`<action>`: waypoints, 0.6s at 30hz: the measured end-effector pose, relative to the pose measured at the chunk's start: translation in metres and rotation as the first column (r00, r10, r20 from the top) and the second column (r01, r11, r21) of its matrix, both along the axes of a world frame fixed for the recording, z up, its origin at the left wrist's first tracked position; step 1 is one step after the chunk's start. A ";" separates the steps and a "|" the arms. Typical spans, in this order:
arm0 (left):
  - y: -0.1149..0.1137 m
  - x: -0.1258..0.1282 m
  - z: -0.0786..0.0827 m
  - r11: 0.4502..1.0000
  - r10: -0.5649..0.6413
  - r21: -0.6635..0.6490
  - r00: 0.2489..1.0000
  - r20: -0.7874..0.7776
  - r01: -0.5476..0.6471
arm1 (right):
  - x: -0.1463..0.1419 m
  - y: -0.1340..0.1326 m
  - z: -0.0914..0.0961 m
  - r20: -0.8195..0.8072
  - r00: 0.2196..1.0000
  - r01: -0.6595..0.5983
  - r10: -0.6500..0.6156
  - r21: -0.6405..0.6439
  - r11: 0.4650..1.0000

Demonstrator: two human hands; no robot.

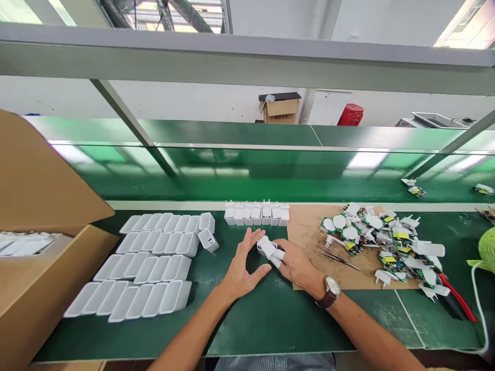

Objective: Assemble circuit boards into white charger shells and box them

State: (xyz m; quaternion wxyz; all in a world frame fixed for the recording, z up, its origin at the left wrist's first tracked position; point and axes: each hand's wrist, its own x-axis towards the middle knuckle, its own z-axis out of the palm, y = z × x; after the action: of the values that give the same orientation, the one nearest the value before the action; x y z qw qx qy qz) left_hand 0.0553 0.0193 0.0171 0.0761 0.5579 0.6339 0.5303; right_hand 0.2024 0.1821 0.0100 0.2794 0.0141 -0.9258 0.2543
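My right hand [299, 263], with a watch on its wrist, grips a white charger piece [267, 247] just in front of my body's midline. My left hand [244, 268] is beside it, thumb and fingers spread, its fingertips close to the piece; whether they touch it I cannot tell. Just beyond both hands stands a row of white plug chargers [257, 214], pins up. Rows of open white charger shells [154, 268] lie to the left, and one shell with two port slots [209, 240] leans apart at their right end.
A heap of green circuit boards with white plug parts [390, 242] covers much of the brown cardboard sheet [309, 226]. Tweezers [338, 258] and red-handled pliers [458, 299] lie near it. An open carton [58, 278] stands at left; a green roll [488, 245] sits far right.
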 end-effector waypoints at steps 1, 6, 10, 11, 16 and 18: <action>0.002 0.000 0.000 0.999 0.037 0.033 0.998 -0.048 -0.035 | 0.000 0.000 -0.001 0.016 1.000 0.004 -0.004 -0.007 1.000; 0.008 -0.002 0.001 0.974 0.183 0.154 0.978 -0.102 -0.166 | -0.001 -0.005 -0.001 0.075 0.995 0.062 -0.062 0.001 0.998; 0.007 -0.001 0.000 0.970 0.231 0.055 0.969 0.088 -0.236 | -0.001 -0.003 0.001 0.094 0.994 0.066 -0.065 -0.016 0.998; 0.007 0.000 0.000 0.972 0.227 0.030 0.965 0.133 -0.233 | 0.000 -0.002 0.002 0.101 0.994 0.054 -0.050 -0.043 0.998; 0.007 0.002 0.000 0.974 0.226 -0.042 0.937 0.266 -0.223 | 0.002 0.002 0.006 0.153 0.986 0.094 -0.070 -0.162 0.982; 0.007 0.002 -0.001 0.974 0.225 -0.049 0.932 0.283 -0.220 | 0.003 0.000 0.007 0.169 0.983 0.091 -0.066 -0.148 0.985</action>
State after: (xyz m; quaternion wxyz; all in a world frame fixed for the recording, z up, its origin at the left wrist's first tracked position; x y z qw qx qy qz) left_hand 0.0570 0.0260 0.0166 0.1114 0.3992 0.6796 0.6053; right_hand 0.2052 0.1822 0.0173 0.2126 -0.0652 -0.9228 0.3147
